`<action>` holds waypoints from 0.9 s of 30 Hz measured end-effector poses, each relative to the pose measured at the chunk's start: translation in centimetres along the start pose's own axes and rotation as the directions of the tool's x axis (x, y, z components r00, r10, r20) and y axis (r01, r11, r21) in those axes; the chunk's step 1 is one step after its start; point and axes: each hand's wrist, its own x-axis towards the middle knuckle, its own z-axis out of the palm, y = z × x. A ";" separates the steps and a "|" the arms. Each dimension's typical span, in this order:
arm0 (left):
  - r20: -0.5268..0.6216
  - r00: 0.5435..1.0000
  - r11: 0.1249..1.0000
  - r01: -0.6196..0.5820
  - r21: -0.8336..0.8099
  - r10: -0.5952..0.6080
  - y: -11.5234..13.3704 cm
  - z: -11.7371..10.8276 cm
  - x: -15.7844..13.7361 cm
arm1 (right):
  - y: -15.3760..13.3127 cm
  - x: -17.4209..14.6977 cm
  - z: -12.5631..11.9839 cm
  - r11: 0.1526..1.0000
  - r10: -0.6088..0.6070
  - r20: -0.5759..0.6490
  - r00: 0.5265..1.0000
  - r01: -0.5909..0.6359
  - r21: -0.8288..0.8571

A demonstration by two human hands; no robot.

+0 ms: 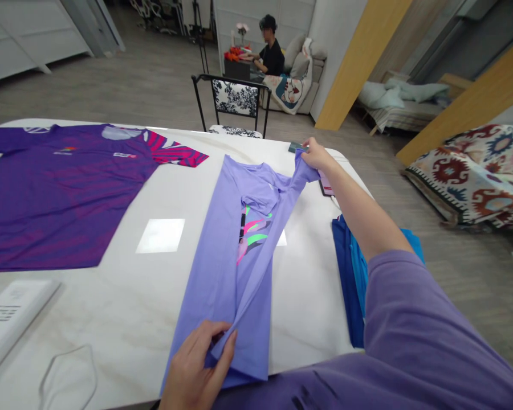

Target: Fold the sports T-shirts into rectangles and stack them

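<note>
A lavender T-shirt (214,262) lies partly folded on the white marble-patterned table (308,302), its left side turned inward over the front. A printed patch in pink, green and black shows between the folds. Near the table's front edge, my left hand (200,359) pinches the shirt's lower edge between thumb and fingers. At the far end, my right hand (314,154) grips the shirt's sleeve and lifts it a little off the table, so a long strip of cloth runs taut between both hands.
A purple and magenta jersey (64,193) lies spread at left. Below it are a white box (15,319) and a thin cable (92,364). Folded blue clothes (346,279) and a phone (325,185) lie at right. Beyond stand a chair (235,99) and a seated person (271,54).
</note>
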 end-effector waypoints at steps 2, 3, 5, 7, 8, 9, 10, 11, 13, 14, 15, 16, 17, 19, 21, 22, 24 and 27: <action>-0.019 0.999 0.999 0.032 0.029 -0.031 -0.7 -0.1 -0.6 | -4.5 2.4 1.5 0.999 -0.041 0.016 0.999 0.041 0.033; -0.034 0.998 0.997 0.052 0.048 -0.050 -1.1 -0.2 -0.9 | -7.0 3.6 2.6 0.995 -0.068 0.035 0.997 0.065 0.076; -0.068 0.994 0.992 0.095 0.083 -0.090 -1.9 -0.4 -1.5 | -12.0 5.6 5.2 0.966 -0.130 0.113 0.985 0.101 0.238; -0.077 0.993 0.988 0.103 0.115 -0.095 -2.5 -0.8 -2.0 | -16.2 6.9 8.0 0.890 -0.200 0.220 0.955 0.083 0.449; -0.062 0.994 0.986 0.093 0.138 -0.085 -2.7 -1.0 -2.1 | -17.8 7.3 9.3 0.843 -0.234 0.263 0.936 0.060 0.535; -0.040 0.997 0.984 0.077 0.163 -0.071 -2.9 -1.2 -2.2 | -18.9 7.5 10.4 0.804 -0.263 0.292 0.920 0.042 0.593; -0.015 0.998 0.981 0.058 0.187 -0.056 -3.0 -1.4 -2.2 | -19.5 7.5 11.4 0.787 -0.283 0.311 0.907 0.034 0.616; 0.008 0.999 0.978 0.044 0.205 -0.046 -3.1 -1.6 -2.2 | -19.7 7.4 12.2 0.797 -0.287 0.326 0.901 0.035 0.604; 0.051 0.998 0.977 0.033 0.210 -0.044 -3.2 -1.8 -2.0 | -19.0 6.9 13.3 0.878 -0.252 0.365 0.896 0.054 0.475; 0.077 0.996 0.980 0.027 0.197 -0.043 -3.3 -1.9 -1.9 | -18.3 6.6 13.6 0.928 -0.225 0.388 0.894 0.074 0.366; 0.106 0.994 0.983 0.018 0.181 -0.038 -3.3 -2.0 -1.7 | -17.5 6.3 13.9 0.966 -0.197 0.405 0.893 0.105 0.238; 0.142 0.989 0.986 0.006 0.166 -0.030 -3.4 -2.1 -1.6 | -16.6 6.1 14.0 0.984 -0.176 0.415 0.893 0.145 0.105; 0.177 0.984 0.988 -0.008 0.154 -0.019 -3.4 -2.2 -1.4 | -15.8 5.9 14.1 0.982 -0.166 0.421 0.892 0.190 -0.016; 0.237 0.972 0.989 -0.037 0.141 0.003 -3.5 -2.6 -1.1 | -14.0 5.6 14.0 0.948 -0.157 0.434 0.887 0.258 -0.185; 0.278 0.960 0.990 -0.048 0.134 0.009 -3.6 -3.0 -0.8 | -12.1 5.5 13.6 0.930 -0.142 0.449 0.882 0.274 -0.244; 0.285 0.959 0.990 -0.045 0.132 0.005 -3.6 -3.1 -0.7 | -11.1 5.6 13.3 0.932 -0.142 0.460 0.876 0.275 -0.237; 0.253 0.967 0.988 -0.008 0.153 -0.032 -3.6 -3.3 -0.4 | -9.2 5.6 12.7 0.942 -0.173 0.483 0.859 0.287 -0.174; 0.143 0.980 0.966 0.103 0.236 -0.139 -3.5 -2.8 0.4 | -6.8 5.7 11.9 0.946 -0.248 0.489 0.836 0.318 -0.065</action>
